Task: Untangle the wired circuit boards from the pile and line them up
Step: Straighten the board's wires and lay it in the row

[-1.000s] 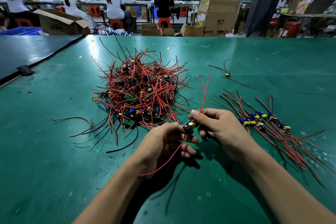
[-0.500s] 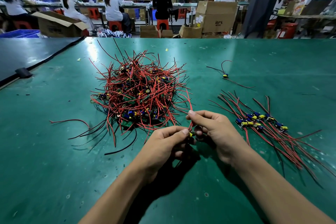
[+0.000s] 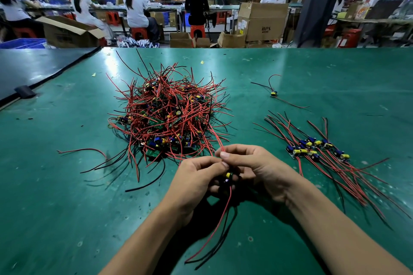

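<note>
A tangled pile of circuit boards [image 3: 167,116] with red and black wires lies in the middle of the green table [image 3: 67,207]. In front of it my left hand [image 3: 194,176] and my right hand [image 3: 259,167] meet over one small board [image 3: 228,177] with a yellow part. My left fingers hold that board. Between thumb and forefinger my right hand pinches its red wires [image 3: 218,140], which run up toward the pile. Its other red and black wires [image 3: 214,236] hang down toward me. A row of untangled boards [image 3: 312,148] lies to the right.
A single wired board [image 3: 273,93] lies alone at the back right. Loose wire ends [image 3: 134,163] stick out from the pile's near left side. A dark mat with a black clip [image 3: 24,91] borders the table on the left. People, stools and cardboard boxes [image 3: 263,20] stand beyond the far edge.
The red wires that stood up from my right hand now bend toward the pile. Both hands stay together on the board, and its lower wires have swung down toward me.
</note>
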A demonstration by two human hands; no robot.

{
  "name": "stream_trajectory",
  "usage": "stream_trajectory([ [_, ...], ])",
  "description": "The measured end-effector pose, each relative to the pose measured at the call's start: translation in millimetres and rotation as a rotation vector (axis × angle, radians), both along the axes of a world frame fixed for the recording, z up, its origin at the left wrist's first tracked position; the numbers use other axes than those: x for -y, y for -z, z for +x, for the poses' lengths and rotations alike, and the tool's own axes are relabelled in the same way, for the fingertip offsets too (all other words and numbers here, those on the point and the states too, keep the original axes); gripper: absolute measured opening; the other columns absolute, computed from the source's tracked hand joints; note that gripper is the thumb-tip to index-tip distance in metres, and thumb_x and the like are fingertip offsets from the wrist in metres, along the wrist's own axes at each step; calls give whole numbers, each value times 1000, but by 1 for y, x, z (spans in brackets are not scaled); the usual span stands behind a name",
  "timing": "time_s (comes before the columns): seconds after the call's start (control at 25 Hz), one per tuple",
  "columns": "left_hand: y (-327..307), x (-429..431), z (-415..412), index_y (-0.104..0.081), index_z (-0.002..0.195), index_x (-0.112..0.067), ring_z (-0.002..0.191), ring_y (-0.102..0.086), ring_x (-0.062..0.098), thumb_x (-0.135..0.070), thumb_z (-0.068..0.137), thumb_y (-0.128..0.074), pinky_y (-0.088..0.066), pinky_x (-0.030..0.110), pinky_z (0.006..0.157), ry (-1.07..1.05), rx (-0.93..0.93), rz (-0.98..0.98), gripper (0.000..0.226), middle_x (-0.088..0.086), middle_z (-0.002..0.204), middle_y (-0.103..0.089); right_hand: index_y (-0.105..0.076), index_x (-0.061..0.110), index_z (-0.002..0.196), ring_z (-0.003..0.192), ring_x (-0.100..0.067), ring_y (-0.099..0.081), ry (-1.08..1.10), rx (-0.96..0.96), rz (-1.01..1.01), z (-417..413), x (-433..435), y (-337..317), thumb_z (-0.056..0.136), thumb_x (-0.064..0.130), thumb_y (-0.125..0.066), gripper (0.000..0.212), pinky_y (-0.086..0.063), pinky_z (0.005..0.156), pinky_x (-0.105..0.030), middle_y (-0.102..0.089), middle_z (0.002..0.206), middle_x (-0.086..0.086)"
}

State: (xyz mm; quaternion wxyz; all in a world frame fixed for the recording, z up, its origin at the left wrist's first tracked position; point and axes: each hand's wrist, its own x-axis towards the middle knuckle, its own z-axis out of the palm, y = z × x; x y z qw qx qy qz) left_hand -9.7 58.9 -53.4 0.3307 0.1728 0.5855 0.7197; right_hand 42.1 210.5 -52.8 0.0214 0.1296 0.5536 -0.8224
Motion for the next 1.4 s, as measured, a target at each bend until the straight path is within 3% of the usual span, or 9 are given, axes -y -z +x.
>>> stream_trajectory([
  [0.24, 1, -1, 0, -76, 80, -6, 54, -59, 20, -3, 92, -56, -48, 26, 55, 4, 4, -14, 23, 16, 70, -68, -75, 14, 82, 54, -15, -60, 11, -14, -24, 0, -2, 5, 67, 15, -89, 20, -54, 54, -28, -67, 73, -8],
  [0.36, 2, -2, -3, -75, 79, -4, 51, -59, 18, -4, 93, -56, -48, 20, 48, -66, 21, -2, 24, 17, 69, -67, -71, 8, 81, 51, -18, -56, 182, -109, 165, -3, 8, 7, 68, 23, -88, 26, -50, 53, -31, -65, 69, -10],
  [0.44, 2, -2, -5, -74, 82, -1, 53, -60, 18, -5, 93, -57, -49, 19, 49, -78, 15, -7, 21, 19, 72, -67, -67, 1, 83, 47, -15, -55, 292, -167, 263, -5, 15, 7, 76, 17, -85, 25, -49, 46, -26, -65, 66, -11],
  [0.56, 1, -2, -4, -75, 79, -2, 55, -62, 17, -6, 91, -60, -50, 20, 49, -69, 7, -8, 20, 19, 72, -68, -66, 9, 79, 45, -9, -52, 423, -217, 515, -5, 15, 6, 83, 18, -81, 19, -44, 45, -20, -63, 58, 5],
  [0.68, 3, -4, 0, -73, 76, -3, 55, -63, 16, -5, 91, -62, -48, 20, 49, -92, -169, -82, 19, 17, 68, -70, -68, 12, 81, 40, -4, -48, 522, -195, 624, -6, 8, 7, 86, 22, -78, 15, -38, 43, -16, -59, 51, 10],
  [0.8, 5, -5, 2, -73, 71, -5, 50, -60, 16, -6, 88, -63, -46, 20, 49, -138, -366, -175, 20, 11, 62, -70, -68, 11, 81, 40, -11, -45, 483, -154, 542, -8, 9, 11, 92, 28, -72, 20, -37, 42, -22, -56, 51, 0],
  [0.92, 6, -5, 3, -75, 75, -7, 54, -63, 16, -10, 90, -64, -48, 21, 50, -103, -321, -144, 19, 13, 67, -72, -67, 3, 85, 43, -13, -45, 392, -163, 396, -10, 12, 9, 95, 26, -67, 25, -40, 44, -23, -55, 52, -4],
  [1.08, 9, -6, 1, -77, 81, -11, 64, -69, 11, -13, 92, -65, -53, 20, 59, -110, -408, -144, 17, 5, 73, -75, -69, 12, 77, 50, -10, -45, 325, -182, 380, -9, 11, 8, 91, 23, -71, 17, -40, 48, -20, -56, 59, -3],
  [1.4, 14, 1, -4, -73, 79, -1, 54, -65, 22, -4, 92, -62, -52, 26, 51, -23, -270, -70, 18, 16, 68, -71, -76, 16, 83, 54, -20, -60, 43, -68, 199, -3, 2, 7, 73, 25, -83, 15, -54, 51, -27, -66, 75, -11],
])
